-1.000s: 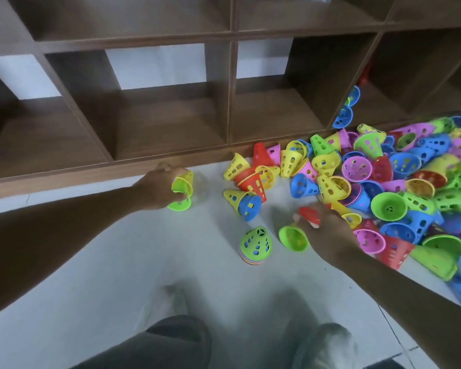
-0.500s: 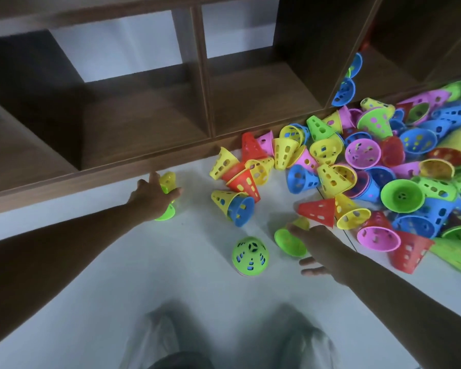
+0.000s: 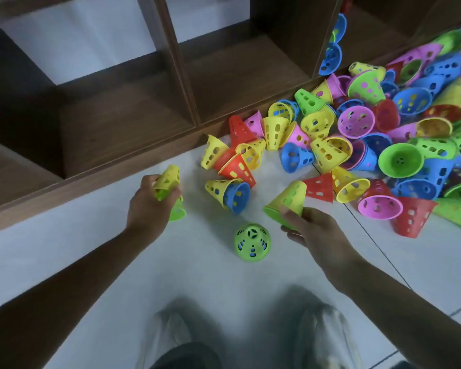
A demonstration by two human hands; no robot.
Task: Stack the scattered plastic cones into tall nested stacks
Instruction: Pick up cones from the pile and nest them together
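Note:
My left hand (image 3: 147,206) grips a yellow cone (image 3: 168,179) nested with a green cone (image 3: 176,211) just above the white floor, near the shelf's base. My right hand (image 3: 313,226) pinches the rim of a yellow cone with a green one inside it (image 3: 286,201), tilted on its side. Between my hands an upright green-topped stack of cones (image 3: 252,242) stands on the floor. A big heap of scattered cones (image 3: 370,145) in yellow, red, blue, pink and green lies to the right.
A dark wooden cubby shelf (image 3: 123,121) runs along the back, with two blue cones (image 3: 330,58) in its right compartment. A yellow cone with a blue one inside (image 3: 228,194) lies between my hands. My knees (image 3: 237,339) show at the bottom.
My left hand has lifted the yellow and green cones off the floor. My right hand has taken hold of the yellow-green cone, which it was only reaching for. The camera tilted downward.

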